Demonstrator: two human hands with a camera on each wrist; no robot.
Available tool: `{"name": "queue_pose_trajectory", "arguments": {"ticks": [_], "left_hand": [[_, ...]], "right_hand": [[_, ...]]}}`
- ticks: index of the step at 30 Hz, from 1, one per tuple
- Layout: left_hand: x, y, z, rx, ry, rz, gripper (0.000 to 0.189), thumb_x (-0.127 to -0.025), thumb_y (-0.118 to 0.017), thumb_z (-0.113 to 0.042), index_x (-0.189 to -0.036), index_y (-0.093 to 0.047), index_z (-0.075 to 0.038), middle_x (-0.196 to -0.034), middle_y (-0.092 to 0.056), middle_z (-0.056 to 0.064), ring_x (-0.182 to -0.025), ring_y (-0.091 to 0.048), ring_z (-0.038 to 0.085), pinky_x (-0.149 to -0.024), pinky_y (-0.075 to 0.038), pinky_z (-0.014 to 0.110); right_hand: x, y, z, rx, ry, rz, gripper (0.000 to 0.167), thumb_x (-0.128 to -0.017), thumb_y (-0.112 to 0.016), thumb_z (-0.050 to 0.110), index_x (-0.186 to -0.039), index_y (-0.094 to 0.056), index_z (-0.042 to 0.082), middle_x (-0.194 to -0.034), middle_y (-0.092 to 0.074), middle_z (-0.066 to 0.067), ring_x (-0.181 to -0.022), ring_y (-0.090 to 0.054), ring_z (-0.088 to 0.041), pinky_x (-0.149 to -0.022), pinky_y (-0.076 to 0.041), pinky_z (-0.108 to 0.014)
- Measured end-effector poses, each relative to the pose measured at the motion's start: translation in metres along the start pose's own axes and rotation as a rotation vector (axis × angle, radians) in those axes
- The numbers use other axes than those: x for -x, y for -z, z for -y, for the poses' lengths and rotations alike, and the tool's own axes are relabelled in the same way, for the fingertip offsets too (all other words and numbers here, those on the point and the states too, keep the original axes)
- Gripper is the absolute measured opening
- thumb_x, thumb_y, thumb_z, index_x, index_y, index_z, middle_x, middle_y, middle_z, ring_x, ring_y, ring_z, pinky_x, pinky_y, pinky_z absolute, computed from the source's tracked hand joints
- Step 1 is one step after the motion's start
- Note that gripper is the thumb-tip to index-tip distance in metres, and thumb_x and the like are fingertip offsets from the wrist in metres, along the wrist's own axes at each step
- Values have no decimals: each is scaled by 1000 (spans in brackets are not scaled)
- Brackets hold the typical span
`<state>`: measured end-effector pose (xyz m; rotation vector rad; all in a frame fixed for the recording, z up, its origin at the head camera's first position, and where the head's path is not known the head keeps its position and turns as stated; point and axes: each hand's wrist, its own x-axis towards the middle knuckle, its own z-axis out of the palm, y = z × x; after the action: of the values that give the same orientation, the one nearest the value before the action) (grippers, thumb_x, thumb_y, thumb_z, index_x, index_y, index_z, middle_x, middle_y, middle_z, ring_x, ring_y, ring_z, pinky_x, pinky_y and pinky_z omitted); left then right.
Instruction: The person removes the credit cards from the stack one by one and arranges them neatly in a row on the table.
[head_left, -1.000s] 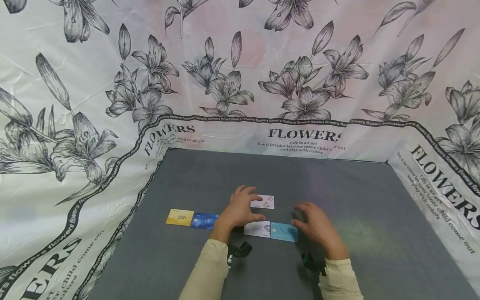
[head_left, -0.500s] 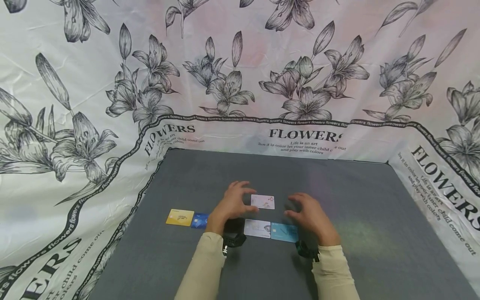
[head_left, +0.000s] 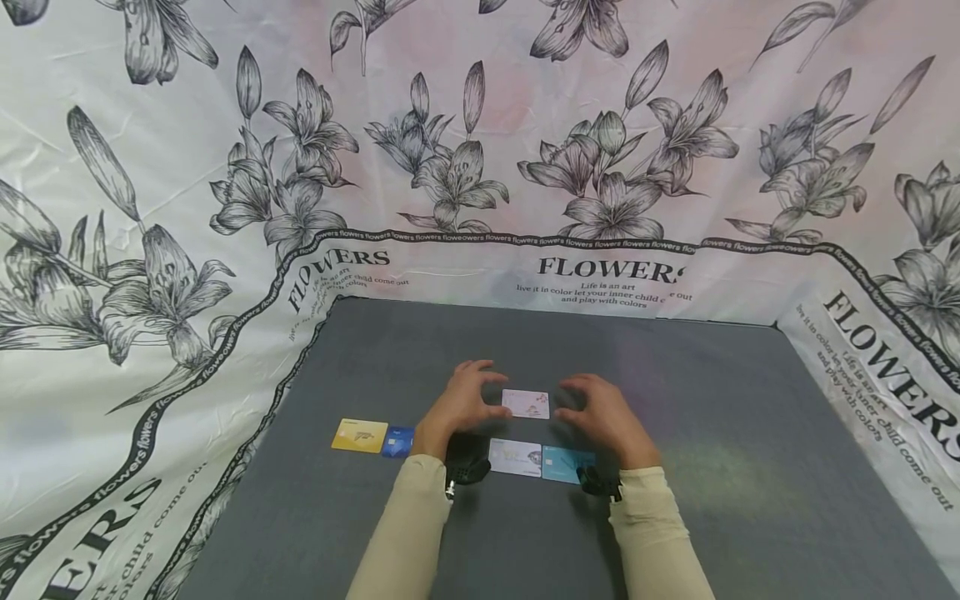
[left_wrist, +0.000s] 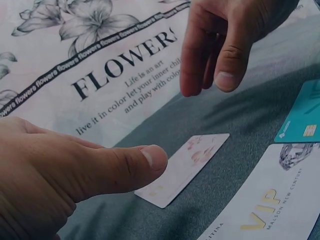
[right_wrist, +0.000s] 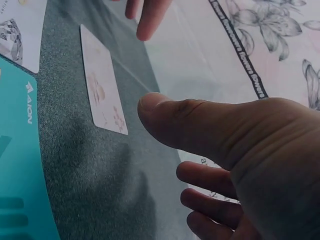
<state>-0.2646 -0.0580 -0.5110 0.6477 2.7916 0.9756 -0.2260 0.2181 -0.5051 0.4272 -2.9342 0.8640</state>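
A pale pink card (head_left: 527, 404) with a floral print lies flat on the grey table, between the two hands. My left hand (head_left: 463, 404) hovers at its left end, thumb and fingers spread apart. On the other side my right hand (head_left: 602, 415) is held the same way, a small gap from the card's right end. Neither hand holds anything. The right wrist view shows the right thumb (right_wrist: 185, 117) apart from the pink card (right_wrist: 102, 85). In the left wrist view the left thumb (left_wrist: 125, 170) overlaps the card's near end; contact cannot be told.
Nearer me lie a white VIP card (head_left: 514, 457) and a teal card (head_left: 562, 463) side by side. To the left are a yellow card (head_left: 360, 436) and a blue card (head_left: 397, 442), the latter partly hidden by my left arm. A flower-printed cloth (head_left: 465, 275) borders the table.
My right hand has moved left and forward toward the pink card. The left hand has shifted left and slightly forward, uncovering the pink card's left end. The cards stay put.
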Motion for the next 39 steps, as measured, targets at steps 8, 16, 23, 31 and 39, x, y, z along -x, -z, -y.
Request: {"name": "queue_pose_trajectory", "arguments": {"ticks": [8, 16, 23, 31, 39], "left_hand": [[-5, -4, 7, -21, 51, 9, 59, -89, -94, -29, -143, -74, -16, -170, -48, 14, -163, -31, 45, -131, -32, 63], [-5, -6, 7, -18, 99, 15, 57, -90, -94, -29, -143, -75, -20, -173, -44, 12, -166, -26, 44, -130, -31, 67], [-6, -10, 8, -63, 91, 22, 57, -90, -93, -29, -143, -75, -18, -172, -45, 15, -164, -26, 48, -129, -27, 72], [-8, -15, 12, -94, 71, 29, 55, -91, -93, -32, -142, -76, -21, -172, -44, 15, -163, -26, 49, -133, -20, 68], [-10, -17, 12, -103, 75, 28, 51, -91, -93, -33, -139, -78, -24, -173, -43, 14, -163, -25, 50, -133, -19, 69]], "right_hand": [[-12, -8, -1, 1, -12, 37, 51, -91, -89, 15, -136, -73, -4, -144, -66, -31, -138, -60, -52, -117, -47, -66], [-18, -19, -5, 10, 11, 68, 50, -91, -90, 17, -132, -74, -5, -143, -66, -31, -136, -61, -52, -116, -48, -65], [-20, -21, -3, 14, -4, 98, 52, -90, -90, 18, -134, -73, -4, -148, -62, -33, -141, -57, -54, -118, -46, -67], [-22, -25, -2, 28, -43, 127, 55, -92, -89, 20, -140, -71, -2, -156, -55, -34, -147, -50, -55, -121, -41, -68], [-23, -26, 0, 39, -58, 134, 51, -93, -88, 18, -138, -73, -1, -158, -53, -34, -149, -49, -54, -123, -40, -67]]}}
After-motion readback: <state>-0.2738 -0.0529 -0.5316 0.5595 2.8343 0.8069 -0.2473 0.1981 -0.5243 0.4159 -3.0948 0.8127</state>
